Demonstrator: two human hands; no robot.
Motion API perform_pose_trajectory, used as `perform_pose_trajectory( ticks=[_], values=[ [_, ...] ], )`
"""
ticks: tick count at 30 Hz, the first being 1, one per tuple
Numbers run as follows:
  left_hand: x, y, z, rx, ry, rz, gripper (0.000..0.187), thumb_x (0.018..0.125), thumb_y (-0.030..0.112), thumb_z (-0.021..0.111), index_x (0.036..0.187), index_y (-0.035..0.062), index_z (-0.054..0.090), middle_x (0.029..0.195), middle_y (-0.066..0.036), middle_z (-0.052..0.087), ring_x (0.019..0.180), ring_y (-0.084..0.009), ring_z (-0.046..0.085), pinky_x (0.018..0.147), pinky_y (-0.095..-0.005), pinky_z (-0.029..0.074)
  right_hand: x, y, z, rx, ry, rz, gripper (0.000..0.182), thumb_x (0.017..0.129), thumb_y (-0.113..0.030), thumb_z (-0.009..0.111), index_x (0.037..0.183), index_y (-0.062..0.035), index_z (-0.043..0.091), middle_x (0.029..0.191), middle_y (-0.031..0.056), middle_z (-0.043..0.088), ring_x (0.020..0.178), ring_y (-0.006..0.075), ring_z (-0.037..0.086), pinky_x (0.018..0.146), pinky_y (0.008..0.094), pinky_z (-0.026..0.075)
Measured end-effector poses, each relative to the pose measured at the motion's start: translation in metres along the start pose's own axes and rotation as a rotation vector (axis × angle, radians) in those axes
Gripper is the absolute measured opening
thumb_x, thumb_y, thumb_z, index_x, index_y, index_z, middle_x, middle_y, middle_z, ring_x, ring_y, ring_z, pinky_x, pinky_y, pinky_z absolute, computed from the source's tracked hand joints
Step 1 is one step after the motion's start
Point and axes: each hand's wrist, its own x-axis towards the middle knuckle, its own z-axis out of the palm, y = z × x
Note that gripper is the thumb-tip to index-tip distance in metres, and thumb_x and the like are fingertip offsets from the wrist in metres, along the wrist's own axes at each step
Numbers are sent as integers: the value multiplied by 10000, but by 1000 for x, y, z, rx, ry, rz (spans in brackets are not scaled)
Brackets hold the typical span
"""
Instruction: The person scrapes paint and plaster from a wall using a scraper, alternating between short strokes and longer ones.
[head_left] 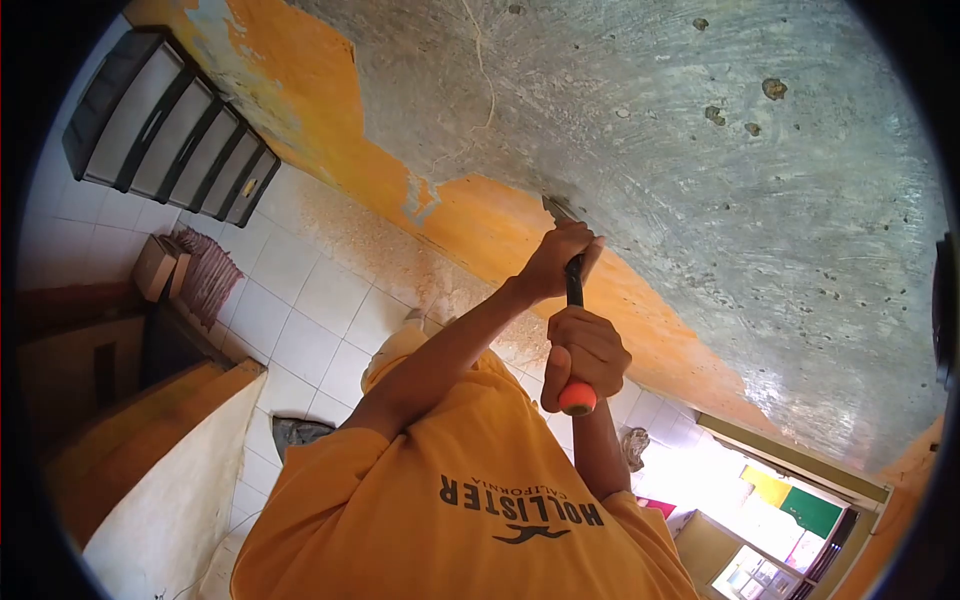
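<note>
A scraping tool with a black handle [574, 282] and an orange-red end cap [577, 398] slants up toward the wall. Its metal blade [556, 208] touches the wall where orange paint [490, 208] meets bare grey plaster [640, 130]. My left hand [562, 262] is closed round the upper shaft, close to the blade, with some fingertips showing on the far side. Lower down, my right hand [588, 352] wraps round the handle just above the end cap, thumb alongside it.
White floor tiles [310, 340] carry dusty debris [400, 262] along the wall's base. A black-framed drawer unit [170, 125] stands at upper left, near a reddish folded cloth [208, 275]. A low partition [180, 470] is at lower left. An opening with a window [755, 575] is at lower right.
</note>
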Motion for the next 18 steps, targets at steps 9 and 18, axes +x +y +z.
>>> perform_pose_trajectory(
  ticks=[9, 18],
  values=[
    [-8, -1, -6, 6, -72, -97, 375, 1035, 107, 622, 691, 22, 499, 653, -165, 508, 650, -380, 521, 677, -464, 435, -11, 11, 5, -29, 50, 52, 316, 898, 33, 571, 610, -34, 460, 608, 100, 522, 485, 268, 541, 485, 363, 480],
    [-2, 4, -2, -1, -24, -45, 369, 1018, 64, 632, 680, 19, 491, 638, -156, 496, 619, -358, 498, 673, -451, 428, -7, 2, 0, 49, 6, 2, 335, 854, 27, 595, 578, -24, 412, 554, 90, 450, 452, 272, 508, 491, 358, 493]
  ],
)
